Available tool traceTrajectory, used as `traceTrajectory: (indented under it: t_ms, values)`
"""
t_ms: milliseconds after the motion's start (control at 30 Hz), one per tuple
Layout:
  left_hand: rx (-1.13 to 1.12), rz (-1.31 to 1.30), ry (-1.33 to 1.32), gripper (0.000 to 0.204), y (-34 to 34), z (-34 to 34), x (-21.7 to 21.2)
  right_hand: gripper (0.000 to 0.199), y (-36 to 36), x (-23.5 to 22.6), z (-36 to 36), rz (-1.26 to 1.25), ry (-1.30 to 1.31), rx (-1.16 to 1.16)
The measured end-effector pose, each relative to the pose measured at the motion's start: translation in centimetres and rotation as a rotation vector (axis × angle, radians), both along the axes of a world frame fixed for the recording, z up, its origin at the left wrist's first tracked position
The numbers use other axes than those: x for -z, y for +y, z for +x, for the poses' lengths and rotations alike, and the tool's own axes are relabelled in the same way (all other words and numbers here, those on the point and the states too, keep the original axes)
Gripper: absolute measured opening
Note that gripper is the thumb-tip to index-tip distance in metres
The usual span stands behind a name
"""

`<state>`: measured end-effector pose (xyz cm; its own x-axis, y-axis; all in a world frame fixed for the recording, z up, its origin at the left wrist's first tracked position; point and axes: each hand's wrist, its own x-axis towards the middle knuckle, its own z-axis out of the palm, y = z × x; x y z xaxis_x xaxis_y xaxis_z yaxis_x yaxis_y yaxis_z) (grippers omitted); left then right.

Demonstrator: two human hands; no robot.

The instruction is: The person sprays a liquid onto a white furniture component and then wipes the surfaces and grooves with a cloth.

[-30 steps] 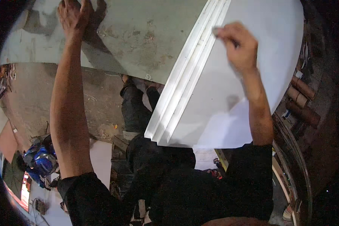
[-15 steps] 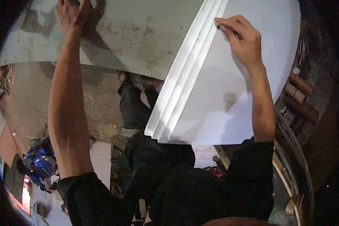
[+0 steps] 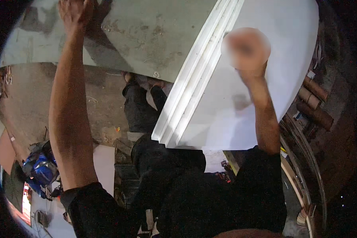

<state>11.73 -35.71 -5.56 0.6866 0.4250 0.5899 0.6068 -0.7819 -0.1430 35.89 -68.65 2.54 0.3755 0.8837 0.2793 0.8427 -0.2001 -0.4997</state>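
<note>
My left hand (image 3: 74, 15) is over the grey-green tabletop (image 3: 154, 41) at the upper left, its fingers cut off by the picture's upper edge. I cannot see whether it holds anything. My right hand (image 3: 246, 48) is over a large white panel (image 3: 222, 101), just right of a long white ridged strip (image 3: 197, 73). That hand is blurred, so its fingers and anything in them cannot be made out. The strip runs slantwise along the panel's left side, with stepped ridges and several small dark specks. A shadow of my right arm falls on the panel.
Rusty brown cylinders (image 3: 315, 99) lie at the right, beside long curved strips (image 3: 301, 158). A blue and black item (image 3: 43, 168) sits on the lower left. Below the tabletop, a person's dark-trousered leg (image 3: 141, 109) shows. Pale sheets (image 3: 104, 168) lie lower down.
My right hand has drawn back from the strip's edge, down toward me. Half a second ago its thumb and fingertips were together at the strip. My left hand has hardly moved.
</note>
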Motion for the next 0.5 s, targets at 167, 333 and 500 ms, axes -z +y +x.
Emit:
traceTrajectory:
  t_ms: [167,333,500]
  values:
    - [-0.027,0.007,-0.084,0.045,0.1,0.2,0.6,0.005,0.9,0.3,-1.0,-0.008,0.096,0.058]
    - [0.117,0.013,-0.102,0.053,0.3,-0.3,0.0,0.003,1.5,-0.1,0.1,-0.032,0.042,0.033]
    - [-0.105,-0.142,-0.136,0.047,1.0,-0.5,1.7,0.005,-0.5,0.7,-2.3,-0.049,0.018,0.060]
